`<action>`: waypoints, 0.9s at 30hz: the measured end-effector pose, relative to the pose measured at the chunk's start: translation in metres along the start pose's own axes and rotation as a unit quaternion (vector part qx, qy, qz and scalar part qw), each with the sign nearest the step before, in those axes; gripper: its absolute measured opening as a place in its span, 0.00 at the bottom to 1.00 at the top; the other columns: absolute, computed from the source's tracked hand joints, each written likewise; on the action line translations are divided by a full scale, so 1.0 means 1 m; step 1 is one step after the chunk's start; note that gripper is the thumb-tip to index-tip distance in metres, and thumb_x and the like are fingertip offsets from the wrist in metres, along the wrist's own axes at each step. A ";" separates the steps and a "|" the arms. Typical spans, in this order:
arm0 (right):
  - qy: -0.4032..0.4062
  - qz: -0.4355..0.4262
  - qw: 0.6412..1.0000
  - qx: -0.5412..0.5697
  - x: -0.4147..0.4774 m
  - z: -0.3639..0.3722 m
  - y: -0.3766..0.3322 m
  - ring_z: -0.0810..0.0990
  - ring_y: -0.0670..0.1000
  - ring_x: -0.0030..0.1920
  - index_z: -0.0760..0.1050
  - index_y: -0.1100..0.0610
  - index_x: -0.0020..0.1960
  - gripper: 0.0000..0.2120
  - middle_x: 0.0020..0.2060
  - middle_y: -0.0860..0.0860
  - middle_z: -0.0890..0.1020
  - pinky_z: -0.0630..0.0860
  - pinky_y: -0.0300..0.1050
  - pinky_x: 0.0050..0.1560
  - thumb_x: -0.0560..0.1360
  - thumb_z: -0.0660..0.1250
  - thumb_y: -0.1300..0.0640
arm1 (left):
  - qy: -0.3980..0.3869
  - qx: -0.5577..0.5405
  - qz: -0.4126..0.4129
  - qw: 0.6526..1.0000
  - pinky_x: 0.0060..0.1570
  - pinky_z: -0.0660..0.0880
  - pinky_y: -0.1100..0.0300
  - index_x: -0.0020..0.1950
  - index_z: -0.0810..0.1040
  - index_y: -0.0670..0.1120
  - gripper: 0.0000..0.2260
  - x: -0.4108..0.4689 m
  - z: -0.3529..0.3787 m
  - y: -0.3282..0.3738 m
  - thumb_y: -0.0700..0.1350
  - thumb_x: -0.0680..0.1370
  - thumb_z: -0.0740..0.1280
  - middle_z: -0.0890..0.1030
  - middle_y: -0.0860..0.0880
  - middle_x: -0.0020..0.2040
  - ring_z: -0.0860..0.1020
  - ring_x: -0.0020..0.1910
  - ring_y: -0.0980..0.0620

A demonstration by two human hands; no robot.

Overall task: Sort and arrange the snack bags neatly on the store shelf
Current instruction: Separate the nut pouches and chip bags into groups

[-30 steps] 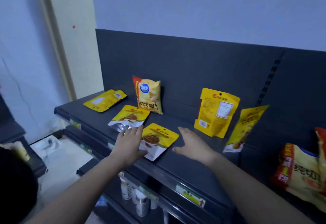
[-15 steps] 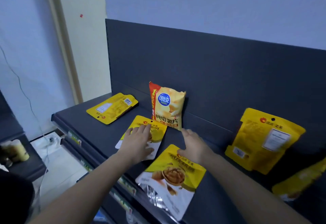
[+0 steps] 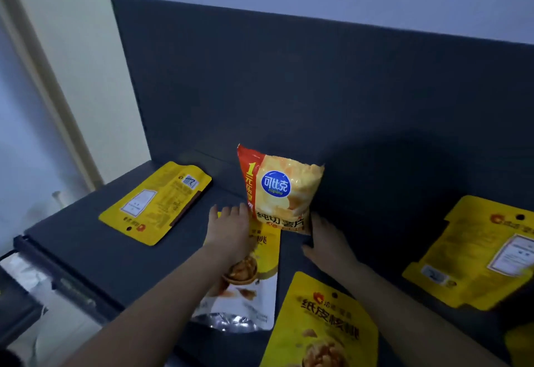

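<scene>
- While a red and yellow chip bag (image 3: 284, 193) stands upright at the back of a dark shelf (image 3: 86, 251), leaning on the dark back panel (image 3: 318, 92), two bare hands reach toward its base.
- The left hand (image 3: 231, 230) lies flat on the top end of a yellow walnut pouch (image 3: 254, 288), fingers straight and close together, gripping nothing. Its fingertips come just beside the chip bag's lower left corner.
- The right hand (image 3: 323, 239) is spread loosely, fingers straight and thumb out to the side, holding nothing. Its fingertips are at the chip bag's lower right corner; I cannot tell whether they touch it.
- The walnut pouch lies face up on the shelf, in front of the chip bag.
- A second walnut pouch (image 3: 320, 323) lies face up nearest the camera, just right of the first, beside the right forearm.
- A left yellow pouch (image 3: 157, 202) lies flat, printed back upward, well apart from the chip bag.
- A right yellow pouch (image 3: 476, 254), blurred, also shows its back label.
</scene>
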State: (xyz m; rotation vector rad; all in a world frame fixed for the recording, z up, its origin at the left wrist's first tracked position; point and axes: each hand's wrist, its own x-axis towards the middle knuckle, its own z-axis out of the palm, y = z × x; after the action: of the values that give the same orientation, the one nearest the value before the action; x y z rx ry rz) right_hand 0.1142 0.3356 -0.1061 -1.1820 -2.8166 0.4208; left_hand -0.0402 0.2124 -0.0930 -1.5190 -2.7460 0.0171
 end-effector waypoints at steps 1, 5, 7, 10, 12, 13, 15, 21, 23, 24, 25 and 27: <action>0.004 0.014 1.000 0.023 0.003 0.005 -0.003 0.72 0.56 0.63 0.60 0.57 0.69 0.29 0.63 0.55 0.72 0.72 0.50 0.60 0.73 0.68 0.54 | -0.008 0.007 0.002 1.000 0.72 0.51 0.46 0.75 0.52 0.41 0.35 0.008 0.002 0.000 0.58 0.77 0.62 0.65 0.44 0.72 0.62 0.71 0.45; 0.057 0.057 0.986 0.149 0.012 0.019 -0.017 0.77 0.56 0.55 0.64 0.58 0.63 0.21 0.56 0.57 0.77 0.76 0.53 0.52 0.74 0.68 0.57 | -0.019 -0.038 0.004 0.999 0.73 0.51 0.47 0.76 0.47 0.38 0.39 0.033 0.013 -0.001 0.55 0.76 0.63 0.65 0.43 0.71 0.62 0.71 0.44; 0.085 0.059 0.973 0.205 0.011 0.018 -0.022 0.77 0.55 0.54 0.64 0.57 0.62 0.19 0.54 0.56 0.78 0.76 0.52 0.51 0.75 0.67 0.58 | 0.002 -0.053 0.020 0.998 0.73 0.53 0.49 0.76 0.46 0.37 0.41 0.038 0.015 -0.003 0.55 0.75 0.65 0.67 0.43 0.70 0.64 0.70 0.44; 0.120 0.038 0.947 0.295 -0.001 0.005 -0.024 0.76 0.50 0.56 0.64 0.56 0.64 0.20 0.56 0.51 0.77 0.75 0.45 0.53 0.76 0.67 0.57 | 0.058 -0.058 0.048 0.995 0.69 0.59 0.53 0.75 0.47 0.37 0.42 0.034 0.007 -0.005 0.56 0.74 0.67 0.70 0.44 0.67 0.67 0.67 0.44; 0.149 0.020 0.933 0.327 -0.016 -0.010 -0.023 0.75 0.44 0.56 0.63 0.55 0.67 0.22 0.56 0.47 0.76 0.73 0.36 0.53 0.76 0.66 0.56 | 0.112 -0.086 0.067 0.988 0.66 0.64 0.54 0.74 0.53 0.40 0.40 0.028 -0.002 -0.002 0.56 0.73 0.69 0.72 0.46 0.64 0.69 0.64 0.46; 0.168 0.012 0.925 0.340 -0.026 -0.019 -0.022 0.75 0.41 0.54 0.63 0.54 0.68 0.23 0.55 0.44 0.76 0.72 0.32 0.52 0.76 0.66 0.56 | 0.132 -0.108 0.079 0.982 0.64 0.66 0.53 0.73 0.55 0.41 0.39 0.023 -0.007 0.002 0.56 0.72 0.70 0.73 0.46 0.62 0.70 0.62 0.46; 0.209 0.003 0.908 0.362 -0.046 -0.035 -0.018 0.76 0.35 0.51 0.63 0.53 0.68 0.22 0.54 0.40 0.76 0.71 0.26 0.50 0.77 0.65 0.58 | 0.164 -0.148 0.122 0.968 0.59 0.70 0.50 0.73 0.58 0.40 0.41 0.015 -0.015 0.013 0.54 0.69 0.74 0.74 0.44 0.59 0.73 0.58 0.43; 0.279 0.007 0.893 0.354 -0.119 -0.084 0.012 0.75 0.34 0.56 0.56 0.48 0.71 0.32 0.56 0.34 0.74 0.73 0.31 0.55 0.74 0.68 0.62 | 0.238 -0.340 0.260 0.872 0.43 0.75 0.50 0.74 0.58 0.41 0.37 -0.019 -0.049 0.075 0.42 0.70 0.75 0.70 0.40 0.57 0.75 0.52 0.41; 0.294 0.008 0.900 0.323 -0.152 -0.102 0.026 0.74 0.32 0.56 0.54 0.46 0.70 0.36 0.56 0.33 0.72 0.73 0.31 0.55 0.72 0.71 0.64 | 0.255 -0.362 0.294 0.847 0.38 0.72 0.56 0.73 0.60 0.41 0.34 -0.035 -0.062 0.106 0.41 0.72 0.73 0.69 0.41 0.57 0.75 0.51 0.43; 0.299 0.011 0.904 0.305 -0.171 -0.111 0.035 0.73 0.31 0.56 0.54 0.44 0.69 0.37 0.56 0.32 0.71 0.72 0.30 0.55 0.71 0.71 0.64 | 0.266 -0.367 0.312 0.835 0.37 0.70 0.58 0.72 0.61 0.40 0.32 -0.044 -0.069 0.123 0.41 0.72 0.73 0.69 0.40 0.56 0.75 0.49 0.44; 0.308 0.020 0.907 0.287 -0.191 -0.120 0.044 0.72 0.30 0.56 0.53 0.42 0.68 0.38 0.56 0.32 0.70 0.71 0.28 0.54 0.70 0.72 0.64 | 0.276 -0.372 0.332 0.822 0.35 0.69 0.59 0.72 0.62 0.40 0.32 -0.053 -0.076 0.141 0.41 0.72 0.73 0.69 0.40 0.55 0.75 0.46 0.46; 0.346 0.045 0.902 0.256 -0.236 -0.139 0.065 0.73 0.32 0.56 0.54 0.39 0.66 0.36 0.56 0.33 0.71 0.69 0.27 0.54 0.71 0.72 0.62 | 0.289 -0.384 0.374 0.793 0.35 0.70 0.61 0.71 0.62 0.42 0.31 -0.075 -0.088 0.184 0.42 0.73 0.72 0.68 0.39 0.56 0.72 0.45 0.51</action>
State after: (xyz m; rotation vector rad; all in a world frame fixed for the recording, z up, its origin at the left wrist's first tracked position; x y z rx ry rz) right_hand 0.3478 0.2437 0.0216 -1.0626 -1.8955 0.5614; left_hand 0.1565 0.2473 -0.0070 -2.1526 -1.5514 -1.4198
